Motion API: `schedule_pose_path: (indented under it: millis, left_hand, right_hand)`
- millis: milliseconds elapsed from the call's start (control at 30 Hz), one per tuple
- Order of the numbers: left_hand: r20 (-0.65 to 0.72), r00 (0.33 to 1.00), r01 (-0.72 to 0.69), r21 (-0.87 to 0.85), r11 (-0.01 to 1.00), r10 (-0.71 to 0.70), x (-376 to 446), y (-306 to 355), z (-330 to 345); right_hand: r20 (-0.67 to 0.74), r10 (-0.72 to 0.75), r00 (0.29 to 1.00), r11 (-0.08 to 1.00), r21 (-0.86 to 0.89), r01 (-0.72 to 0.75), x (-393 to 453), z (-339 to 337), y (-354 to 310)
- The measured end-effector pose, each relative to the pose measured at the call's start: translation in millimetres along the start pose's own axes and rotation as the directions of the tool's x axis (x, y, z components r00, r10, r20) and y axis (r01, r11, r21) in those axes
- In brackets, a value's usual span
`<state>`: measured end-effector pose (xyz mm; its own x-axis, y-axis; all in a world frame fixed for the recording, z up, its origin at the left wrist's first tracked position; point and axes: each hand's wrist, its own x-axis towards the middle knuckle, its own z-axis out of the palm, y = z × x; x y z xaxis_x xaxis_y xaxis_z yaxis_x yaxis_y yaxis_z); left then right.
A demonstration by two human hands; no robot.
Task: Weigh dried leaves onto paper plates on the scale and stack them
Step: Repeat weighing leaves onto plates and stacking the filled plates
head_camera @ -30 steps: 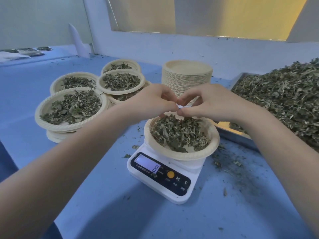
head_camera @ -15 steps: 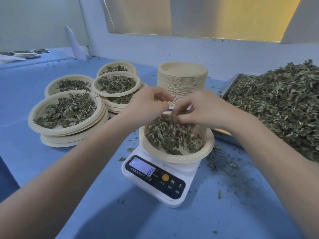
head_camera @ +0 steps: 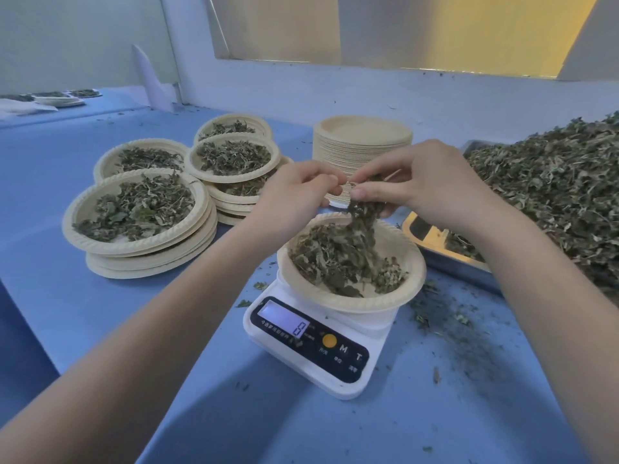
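A paper plate (head_camera: 413, 279) of dried leaves (head_camera: 335, 259) sits on the white scale (head_camera: 311, 343), whose display shows one digit. My right hand (head_camera: 425, 182) pinches a clump of dried leaves (head_camera: 363, 212) that hangs down into the plate. My left hand (head_camera: 294, 195) is just left of it, fingers curled, fingertips meeting the right hand's at the top of the clump. Filled plate stacks (head_camera: 140, 212) stand to the left. A tall stack of empty plates (head_camera: 361, 142) rises behind my hands.
A metal tray (head_camera: 449, 259) heaped with dried leaves (head_camera: 552, 189) fills the right side. Leaf crumbs are scattered on the blue table (head_camera: 100, 329) around the scale. A white wall runs along the back. More plates (head_camera: 57, 98) lie far left.
Both hands have lifted slightly above the plate, and a clump of leaves now hangs from the right hand's fingers. The camera has drifted, showing more of the table at left.
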<state>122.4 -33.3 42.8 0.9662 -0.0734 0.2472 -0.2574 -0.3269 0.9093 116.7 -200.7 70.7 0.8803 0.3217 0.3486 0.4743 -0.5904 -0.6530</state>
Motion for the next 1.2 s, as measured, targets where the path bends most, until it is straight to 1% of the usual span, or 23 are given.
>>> schedule_pose_path:
  millis: [100, 233, 433, 567, 700, 900, 1033, 1200]
  left_hand:
    - [0.007, 1.000, 0.016, -0.001, 1.000, -0.016, -0.8, -2.3, 1.0]
    - [0.015, 1.000, 0.016, -0.017, 1.000, -0.016, -1.5, -5.2, 2.7]
    - [-0.006, 1.000, -0.025, -0.027, 0.999, 0.025, -1.2, -6.6, 6.9]
    - [0.001, 0.999, -0.037, 0.010, 0.999, 0.037, -3.0, -5.4, 11.9]
    - [-0.006, 0.999, -0.041, 0.011, 0.999, 0.041, -4.1, -6.9, 12.7]
    - [-0.073, 0.994, -0.074, 0.044, 0.996, 0.077, -4.9, -15.9, 11.1]
    - [-0.108, 0.990, -0.087, 0.058, 0.995, 0.093, -5.9, -19.7, 11.0]
    - [-0.092, 0.992, -0.080, 0.037, 0.996, 0.083, -5.9, -17.6, 11.6]
  right_hand:
    - [-0.032, -0.002, 0.999, 0.998, 0.065, 0.004, -1.5, 1.8, 1.2]
    - [-0.052, -0.013, 0.999, 0.995, 0.102, 0.018, -3.2, 2.5, 1.9]
    - [-0.053, -0.025, 0.998, 0.996, 0.081, 0.029, -3.6, 2.3, 3.1]
    - [-0.033, -0.027, 0.999, 0.997, 0.068, 0.030, -3.7, 3.7, 3.3]
    - [-0.027, -0.032, 0.999, 0.997, 0.066, 0.034, -4.6, 3.8, 2.6]
    - [-0.031, -0.016, 0.999, 0.998, 0.064, 0.018, -5.0, 3.6, 2.6]
    - [-0.018, -0.024, 1.000, 1.000, 0.014, 0.024, -4.8, 4.0, 2.9]
    - [-0.126, 0.036, 0.991, 0.999, 0.039, -0.032, -5.7, -9.9, 9.8]
